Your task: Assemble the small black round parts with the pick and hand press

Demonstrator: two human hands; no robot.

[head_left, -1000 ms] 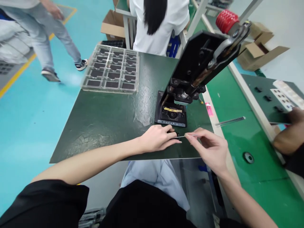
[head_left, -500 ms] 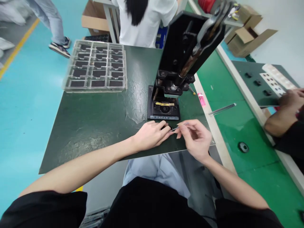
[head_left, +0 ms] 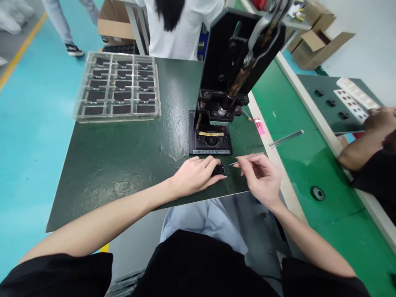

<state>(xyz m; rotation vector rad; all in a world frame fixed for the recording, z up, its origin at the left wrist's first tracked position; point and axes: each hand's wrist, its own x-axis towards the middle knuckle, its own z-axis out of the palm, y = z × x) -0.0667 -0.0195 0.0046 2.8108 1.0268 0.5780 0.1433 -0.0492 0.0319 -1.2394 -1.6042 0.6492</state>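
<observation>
Our left hand (head_left: 194, 175) fingers closed on one small black part (head_left: 219, 169) before press (head_left: 216, 123); right hand (head_left: 261, 177) pinches one tweezers (head_left: 246, 158).

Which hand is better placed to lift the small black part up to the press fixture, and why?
Left. The left hand already has its fingers on the small black part, just below the press fixture. The right hand is occupied holding tweezers, apart from the part.

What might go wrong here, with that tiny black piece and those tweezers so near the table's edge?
The small black part under the left hand lies close to the dark green mat's front edge, so it may slip off. The thin metal tweezers in the right hand might scratch it or prick a finger.
</observation>
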